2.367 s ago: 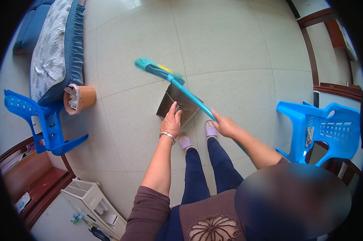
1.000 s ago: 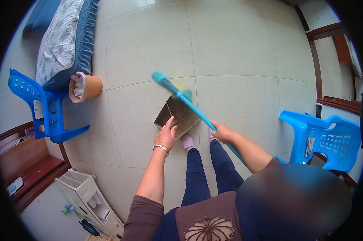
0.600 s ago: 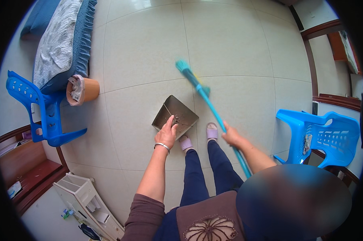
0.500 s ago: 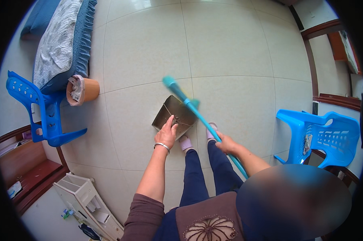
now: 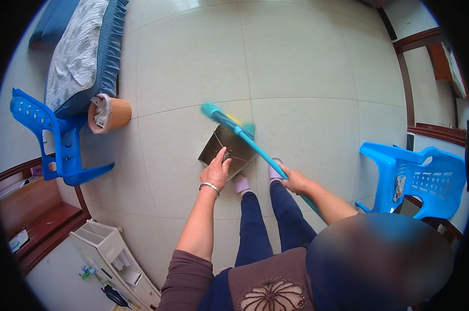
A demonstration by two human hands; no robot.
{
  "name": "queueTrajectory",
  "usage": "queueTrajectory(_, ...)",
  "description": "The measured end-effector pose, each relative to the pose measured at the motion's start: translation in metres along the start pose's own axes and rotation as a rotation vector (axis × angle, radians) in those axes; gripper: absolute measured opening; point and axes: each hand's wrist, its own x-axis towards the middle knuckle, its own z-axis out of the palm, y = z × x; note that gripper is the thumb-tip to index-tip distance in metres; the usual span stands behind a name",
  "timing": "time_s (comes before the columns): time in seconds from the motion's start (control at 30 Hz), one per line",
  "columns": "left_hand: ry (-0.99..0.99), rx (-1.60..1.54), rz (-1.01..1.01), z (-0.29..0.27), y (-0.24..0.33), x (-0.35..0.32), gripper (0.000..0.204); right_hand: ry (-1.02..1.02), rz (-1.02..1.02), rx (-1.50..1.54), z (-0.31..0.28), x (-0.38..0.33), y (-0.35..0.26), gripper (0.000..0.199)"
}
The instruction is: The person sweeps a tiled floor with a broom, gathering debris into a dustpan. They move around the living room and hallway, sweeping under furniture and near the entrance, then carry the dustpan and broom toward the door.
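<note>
In front of my feet, a metal dustpan (image 5: pixel 208 150) with wire supports stands on the tiled floor. My left hand (image 5: pixel 215 171) is closed around the upper end of its handle, mostly hidden under my fingers. A turquoise broom (image 5: pixel 265 160) slants from lower right to upper left, its shaft gripped in my right hand (image 5: pixel 297 181). The broom's head lies along the far edge of the dustpan, with green bristle tips and a yellow patch showing; whether it touches the pan I cannot tell.
My pink shoes (image 5: pixel 241 183) are just behind the dustpan. Blue plastic chairs stand at left (image 5: pixel 68 150) and right (image 5: pixel 426 179). A lined orange wastebasket (image 5: pixel 121 114) sits by the covered bed or sofa (image 5: pixel 73 62). At lower left is a white rack (image 5: pixel 102 249).
The broom head has swung a little to the left and nearer along the dustpan's far edge, and yellow now shows in it. My left hand and the dustpan stay nearly in place.
</note>
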Motion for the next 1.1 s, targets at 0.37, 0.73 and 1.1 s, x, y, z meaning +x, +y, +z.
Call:
queueTrajectory(0.37,0.033,-0.126,-0.149,-0.010,-0.018,-0.047,0.044,0.157,-0.104,-0.154,-0.084,0.047,-0.055,0.063)
queueTrajectory(0.73,0.126,-0.273,-0.245,0.033,-0.083,-0.075,0.045,-0.134,-0.279,-0.232,0.018,0.012,-0.003,0.065)
queueTrajectory(1.1,0.074,-0.234,-0.259,0.021,-0.063,-0.060,0.046,-0.133,0.090,-0.105,0.029,-0.005,-0.012,0.066)
